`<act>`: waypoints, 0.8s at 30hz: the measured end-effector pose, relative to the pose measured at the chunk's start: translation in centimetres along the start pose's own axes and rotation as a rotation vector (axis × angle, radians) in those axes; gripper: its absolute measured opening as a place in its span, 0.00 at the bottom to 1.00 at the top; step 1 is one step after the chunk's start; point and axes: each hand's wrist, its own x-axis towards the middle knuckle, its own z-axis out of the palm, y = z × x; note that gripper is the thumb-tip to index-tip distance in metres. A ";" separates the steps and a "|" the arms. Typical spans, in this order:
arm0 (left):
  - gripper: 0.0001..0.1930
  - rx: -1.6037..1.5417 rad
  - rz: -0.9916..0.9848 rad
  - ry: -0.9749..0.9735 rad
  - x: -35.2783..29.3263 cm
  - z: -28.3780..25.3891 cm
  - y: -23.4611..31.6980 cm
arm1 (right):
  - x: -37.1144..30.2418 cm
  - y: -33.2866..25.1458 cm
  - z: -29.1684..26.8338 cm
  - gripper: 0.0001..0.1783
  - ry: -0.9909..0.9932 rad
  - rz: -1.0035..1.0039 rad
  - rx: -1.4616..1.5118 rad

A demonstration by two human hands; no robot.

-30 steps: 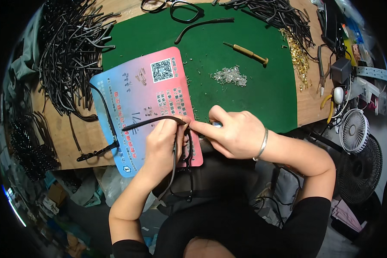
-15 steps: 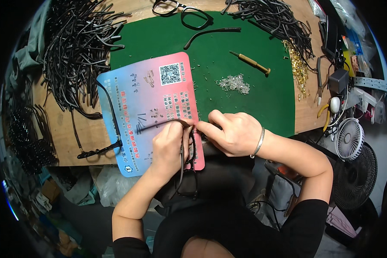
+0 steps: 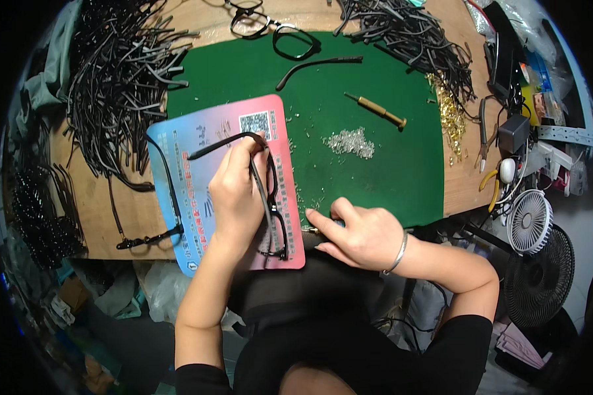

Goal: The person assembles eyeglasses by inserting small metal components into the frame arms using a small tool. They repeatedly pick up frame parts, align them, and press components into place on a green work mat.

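My left hand (image 3: pixel 234 187) is closed around a black eyeglass frame (image 3: pixel 280 230), tilted above the blue-and-pink printed mat (image 3: pixel 184 243). One dark temple arm (image 3: pixel 214 146) sticks out to the left past my fingers. Down at the front edge of the green mat (image 3: pixel 389 191) is my right hand (image 3: pixel 366 237), its index finger stretched out and the other fingers curled. From under that finger shows the end of a slim brass-tipped tool (image 3: pixel 313 230); the rest of it is hidden by the hand. Tiny clear bits lie close to the fingertip.
A brass screwdriver (image 3: pixel 379 110), a heap of tiny clear pieces (image 3: pixel 350 143) and a loose temple arm (image 3: pixel 316 66) lie on the green mat. More glasses (image 3: pixel 293 41) sit beyond it. Dark temple piles (image 3: pixel 125 79) flank it; gold parts (image 3: pixel 451 118) and pliers (image 3: pixel 486 135) lie right.
My left hand has lifted away and leftward with the glasses, off my right hand. My right hand has moved down and right to the green mat's front edge. The view has shifted slightly.
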 end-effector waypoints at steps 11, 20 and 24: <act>0.13 -0.299 -0.251 -0.163 -4.9 -4.8 1.1 | -1.3 1.4 -0.2 0.21 0.133 0.156 0.076; 0.05 -0.168 0.107 -0.187 -8.2 -5.8 2.6 | -1.3 0.5 1.1 0.26 0.204 0.153 -0.122; 0.09 -0.011 0.395 -0.315 -9.7 -4.6 2.4 | -1.1 0.4 0.9 0.26 0.222 0.171 -0.095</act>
